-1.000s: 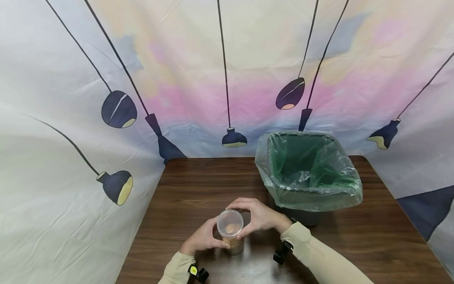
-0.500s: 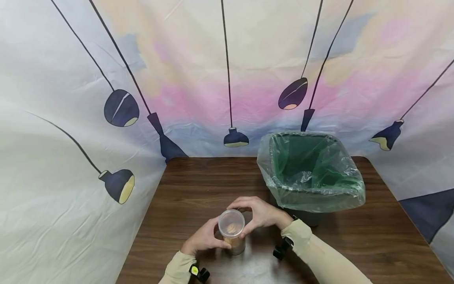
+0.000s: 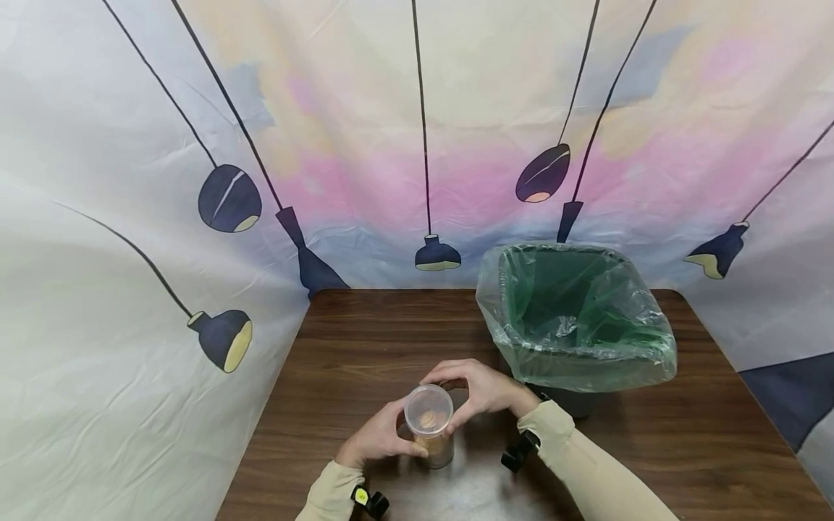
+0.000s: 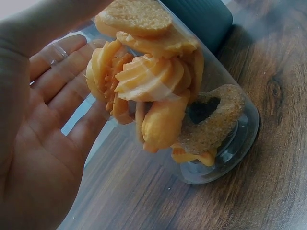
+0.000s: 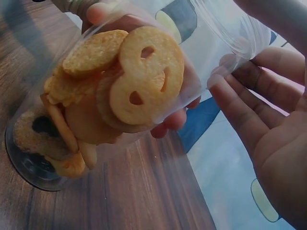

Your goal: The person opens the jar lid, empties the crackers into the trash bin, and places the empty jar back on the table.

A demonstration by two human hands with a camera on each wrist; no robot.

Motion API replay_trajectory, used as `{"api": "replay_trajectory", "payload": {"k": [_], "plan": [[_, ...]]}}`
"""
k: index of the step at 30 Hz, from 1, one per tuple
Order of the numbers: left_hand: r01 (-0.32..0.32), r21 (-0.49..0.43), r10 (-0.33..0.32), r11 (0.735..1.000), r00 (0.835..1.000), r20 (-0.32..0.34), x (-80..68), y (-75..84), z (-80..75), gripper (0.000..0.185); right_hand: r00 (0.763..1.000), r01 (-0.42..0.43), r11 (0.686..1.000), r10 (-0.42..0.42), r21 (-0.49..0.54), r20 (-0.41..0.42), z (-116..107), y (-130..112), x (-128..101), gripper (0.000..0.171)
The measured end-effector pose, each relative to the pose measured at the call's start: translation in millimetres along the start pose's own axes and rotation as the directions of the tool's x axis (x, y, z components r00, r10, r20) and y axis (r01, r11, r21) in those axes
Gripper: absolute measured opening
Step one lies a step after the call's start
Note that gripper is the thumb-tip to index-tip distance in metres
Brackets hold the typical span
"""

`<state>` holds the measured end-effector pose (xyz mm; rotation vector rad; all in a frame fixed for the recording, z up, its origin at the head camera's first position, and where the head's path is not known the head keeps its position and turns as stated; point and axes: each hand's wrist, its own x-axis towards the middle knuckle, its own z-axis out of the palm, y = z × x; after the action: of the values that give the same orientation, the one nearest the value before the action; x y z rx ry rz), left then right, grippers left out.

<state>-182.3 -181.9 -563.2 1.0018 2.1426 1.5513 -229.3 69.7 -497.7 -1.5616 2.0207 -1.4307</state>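
Observation:
A clear plastic jar (image 3: 431, 438) of biscuits stands on the brown wooden table (image 3: 365, 347), near its front edge. Its clear lid (image 3: 428, 410) sits on top. My left hand (image 3: 399, 436) wraps round the jar's body from the left. My right hand (image 3: 456, 396) curls over the lid from the right, with its fingers on the rim. In the left wrist view the jar (image 4: 192, 110) shows ring and swirl biscuits beside my left palm (image 4: 38, 153). The right wrist view shows a smiley-face biscuit (image 5: 146, 79) inside the jar (image 5: 72, 124), and my right hand's fingers (image 5: 249, 110) near the top.
A dark bin (image 3: 576, 318) lined with a clear green-tinted bag stands at the back right of the table, close to my right forearm. A printed cloth backdrop (image 3: 195, 145) hangs behind and to the left. Bare tabletop lies left of the bin and behind the jar.
Both hands and the jar stay in almost the same place. Only the head view has drifted slightly.

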Motion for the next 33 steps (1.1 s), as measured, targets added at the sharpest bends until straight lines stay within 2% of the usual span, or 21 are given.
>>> {"api": "replay_trajectory", "payload": {"k": [6,12,19,27,33], "plan": [[-0.007,0.014,0.007,1.0,1.0,-0.014,0.3,4.7,1.6,0.079,1.0,0.012,1.0,-0.012,0.024,0.02,-2,-2,1,0.071],[-0.025,0.0,0.025,1.0,1.0,0.003,0.4,24.4,0.0,0.074,0.999,0.018,0.998,-0.02,0.065,0.033,-6,-12,3,0.07],[-0.036,0.007,0.036,0.999,0.999,-0.004,0.0,30.3,-0.8,0.075,0.999,-0.003,0.998,0.001,0.056,0.044,-5,4,1,0.072],[-0.052,0.021,0.052,0.998,0.999,-0.001,0.4,26.6,-0.7,0.073,0.998,-0.012,0.998,0.008,0.063,0.059,-7,7,2,0.07],[-0.035,0.031,0.035,0.999,0.999,-0.019,-1.1,4.0,2.3,0.078,0.998,-0.018,0.997,0.014,0.071,0.054,-6,7,1,0.069]]}}
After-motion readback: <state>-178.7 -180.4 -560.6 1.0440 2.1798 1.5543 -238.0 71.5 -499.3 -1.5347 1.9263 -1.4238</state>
